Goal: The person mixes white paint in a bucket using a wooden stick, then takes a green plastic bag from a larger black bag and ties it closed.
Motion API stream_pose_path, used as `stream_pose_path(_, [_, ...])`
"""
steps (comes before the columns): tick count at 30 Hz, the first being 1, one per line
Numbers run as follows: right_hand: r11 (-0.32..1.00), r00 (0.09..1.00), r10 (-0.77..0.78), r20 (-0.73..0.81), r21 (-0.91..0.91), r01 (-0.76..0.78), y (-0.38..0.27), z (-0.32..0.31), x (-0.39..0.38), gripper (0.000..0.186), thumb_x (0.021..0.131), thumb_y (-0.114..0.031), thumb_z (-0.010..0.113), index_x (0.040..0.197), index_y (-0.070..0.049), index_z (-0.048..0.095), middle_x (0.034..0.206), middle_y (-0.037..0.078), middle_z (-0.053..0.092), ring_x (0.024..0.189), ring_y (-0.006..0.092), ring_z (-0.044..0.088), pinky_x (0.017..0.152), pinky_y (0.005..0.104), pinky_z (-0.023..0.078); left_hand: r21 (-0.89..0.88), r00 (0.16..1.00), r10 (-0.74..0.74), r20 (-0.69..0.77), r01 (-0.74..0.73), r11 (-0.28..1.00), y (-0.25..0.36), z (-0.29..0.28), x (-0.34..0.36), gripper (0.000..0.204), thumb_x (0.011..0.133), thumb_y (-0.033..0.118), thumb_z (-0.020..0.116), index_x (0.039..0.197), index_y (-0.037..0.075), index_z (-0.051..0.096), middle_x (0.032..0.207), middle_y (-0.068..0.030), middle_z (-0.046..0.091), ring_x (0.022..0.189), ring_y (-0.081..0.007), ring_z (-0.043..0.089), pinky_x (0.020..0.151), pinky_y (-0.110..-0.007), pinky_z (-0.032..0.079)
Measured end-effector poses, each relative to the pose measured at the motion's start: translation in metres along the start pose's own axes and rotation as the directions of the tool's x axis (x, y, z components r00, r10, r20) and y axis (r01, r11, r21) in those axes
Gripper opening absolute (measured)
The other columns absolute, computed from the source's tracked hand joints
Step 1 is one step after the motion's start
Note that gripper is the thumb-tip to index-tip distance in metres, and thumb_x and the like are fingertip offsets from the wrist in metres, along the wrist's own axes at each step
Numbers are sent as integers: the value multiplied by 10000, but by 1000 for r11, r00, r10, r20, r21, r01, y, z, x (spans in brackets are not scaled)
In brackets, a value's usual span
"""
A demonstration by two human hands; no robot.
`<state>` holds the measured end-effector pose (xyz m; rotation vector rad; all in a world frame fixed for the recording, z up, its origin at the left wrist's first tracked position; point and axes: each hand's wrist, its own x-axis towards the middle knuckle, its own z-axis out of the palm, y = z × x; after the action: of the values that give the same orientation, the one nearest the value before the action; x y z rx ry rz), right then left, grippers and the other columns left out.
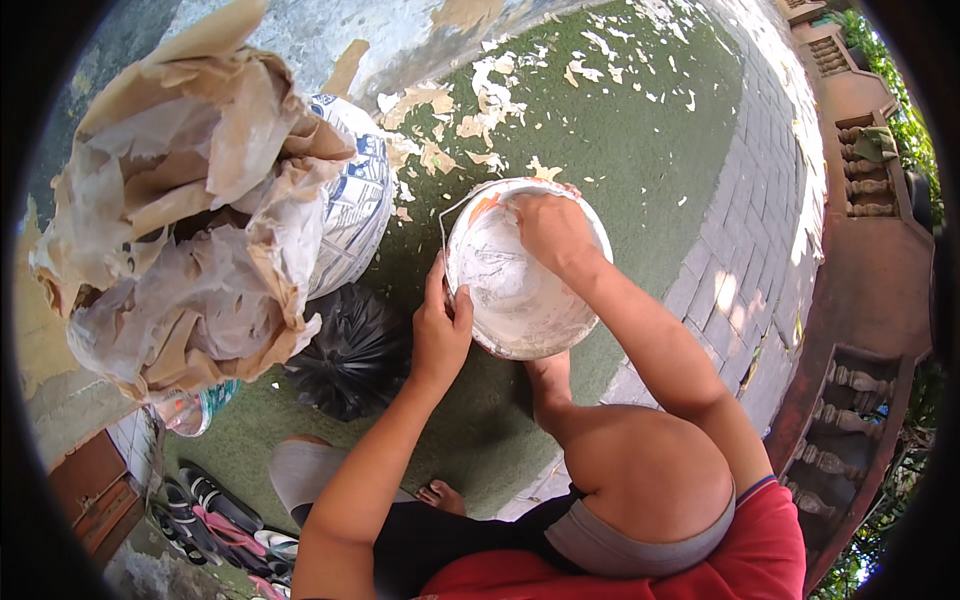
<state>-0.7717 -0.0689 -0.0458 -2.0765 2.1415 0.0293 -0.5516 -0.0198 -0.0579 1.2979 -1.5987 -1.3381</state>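
Note:
A round bucket (515, 320) smeared with white, with a wire handle, sits in front of me, orange showing at its upper rim. My left hand (443, 322) grips its left side, thumb toward the rim. My right hand (549, 230) reaches inside the bucket at the upper right, fingers curled down; what they hold, if anything, is hidden. To the left stands a big open bag (185, 300) stuffed with crumpled brown and whitish paper, beside a white sack (350, 210) with blue print and a black plastic bag (345, 355).
Torn paper scraps (490, 95) litter the green floor covering (660, 180) by the weathered wall (340, 40). Grey pavers (740, 250) run along the right, beside a balustrade (855, 395). Several sandals (215, 520) lie lower left. My bare feet and knees are below the bucket.

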Motion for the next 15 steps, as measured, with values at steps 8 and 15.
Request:
stream_pose_path(8, [956,957,-282,66,-63,286,-18,5,-27,186,811,-66,550,972,-50,642,867,123,714,795,265,711,668,367,565,33,1000,8,0,-8,999,-2,1,-1,535,951,119,573,1435,-3,378,823,-126,654,624,-123,554,604,-288,480])
stream_pose_path(15, [990,990,-136,33,-30,137,-7,9,-15,208,863,-138,558,1032,-62,652,903,156,704,790,311,697,670,409,556,13,1000,3,-6,-3,1000,-4,2,0,536,957,123,568,1440,3,371,879,-141,674,665,-117,573,637,-287,488])
